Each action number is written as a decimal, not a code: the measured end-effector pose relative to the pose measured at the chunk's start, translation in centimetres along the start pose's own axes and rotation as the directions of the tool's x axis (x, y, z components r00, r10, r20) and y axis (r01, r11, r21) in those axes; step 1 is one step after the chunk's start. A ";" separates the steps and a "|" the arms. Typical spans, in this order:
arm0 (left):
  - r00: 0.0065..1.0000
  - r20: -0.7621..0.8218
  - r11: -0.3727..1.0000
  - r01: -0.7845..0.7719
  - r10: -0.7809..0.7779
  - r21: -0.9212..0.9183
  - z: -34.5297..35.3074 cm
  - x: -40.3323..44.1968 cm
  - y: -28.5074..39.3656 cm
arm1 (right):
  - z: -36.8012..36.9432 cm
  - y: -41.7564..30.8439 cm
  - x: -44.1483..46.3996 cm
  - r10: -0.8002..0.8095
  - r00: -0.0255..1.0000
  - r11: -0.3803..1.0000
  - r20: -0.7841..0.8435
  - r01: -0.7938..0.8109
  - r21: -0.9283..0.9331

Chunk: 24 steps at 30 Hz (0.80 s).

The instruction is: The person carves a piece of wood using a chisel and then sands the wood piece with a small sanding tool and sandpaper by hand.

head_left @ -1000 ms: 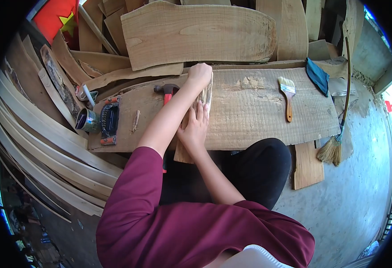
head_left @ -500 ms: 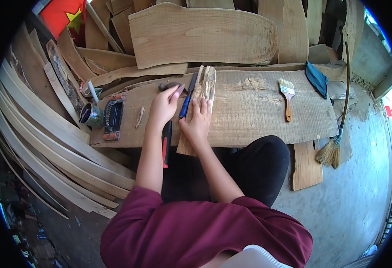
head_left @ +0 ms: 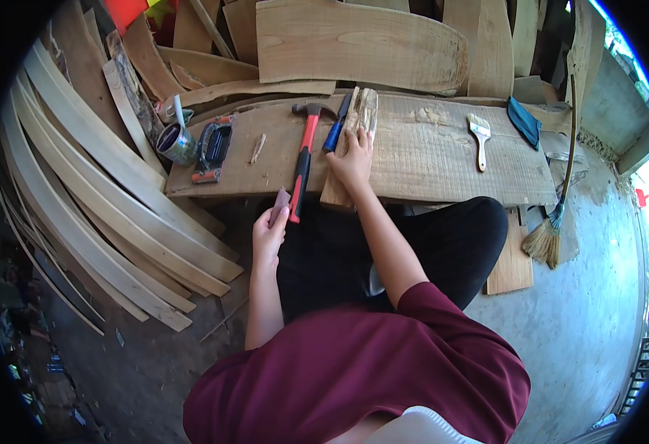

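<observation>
My left hand (head_left: 268,235) is closed around a small pinkish-brown piece of sandpaper (head_left: 280,205), held in front of the bench edge. My right hand (head_left: 352,161) rests on a narrow rough wood strip (head_left: 364,111), thumb by its left edge and fingers over the top, pressing it to the plank bench (head_left: 428,166). The strip's upper end is splintered and pale. Just left of it lies a blue-handled chisel (head_left: 336,129). A claw hammer (head_left: 307,148) with a red and black handle lies further left, its handle end past the bench edge, near the sandpaper.
On the bench's left are a sanding block (head_left: 214,150), a can (head_left: 177,143) and a wood splinter (head_left: 259,148). A paintbrush (head_left: 480,140) and a teal cloth (head_left: 524,123) lie right. Curved wood strips (head_left: 110,200) stack at left; a broom (head_left: 545,240) stands at right.
My left hand has drawn back from above the hammer head to in front of the bench, carrying the sandpaper. The hammer is now uncovered. My right hand stays on the wood strip; the view has shifted.
</observation>
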<state>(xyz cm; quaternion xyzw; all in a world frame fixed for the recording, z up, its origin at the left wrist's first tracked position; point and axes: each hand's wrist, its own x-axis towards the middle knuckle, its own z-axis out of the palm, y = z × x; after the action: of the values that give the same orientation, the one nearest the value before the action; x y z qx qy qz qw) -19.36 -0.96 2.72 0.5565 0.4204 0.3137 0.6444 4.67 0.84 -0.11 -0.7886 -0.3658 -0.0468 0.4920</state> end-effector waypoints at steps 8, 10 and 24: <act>1.000 -0.001 0.996 -0.014 0.014 -0.088 -0.5 -2.1 -0.1 | -2.3 0.6 -1.9 -0.036 0.998 0.999 0.057 0.035 0.030; 1.000 0.013 0.992 0.024 -0.022 -0.124 -0.6 -2.5 -0.1 | -2.7 0.9 -2.3 -0.044 0.997 0.999 0.056 0.042 0.030; 0.940 0.330 0.825 0.250 -0.082 -0.508 0.0 -5.0 2.3 | -3.5 0.9 -2.5 -0.008 0.995 0.999 0.098 0.005 0.033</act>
<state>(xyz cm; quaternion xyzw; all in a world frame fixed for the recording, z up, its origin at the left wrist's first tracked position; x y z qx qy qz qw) -21.49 -4.93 5.95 0.3525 0.2610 0.2755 0.8554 4.40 -3.53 -0.14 -0.7807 -0.3929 -0.0037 0.4859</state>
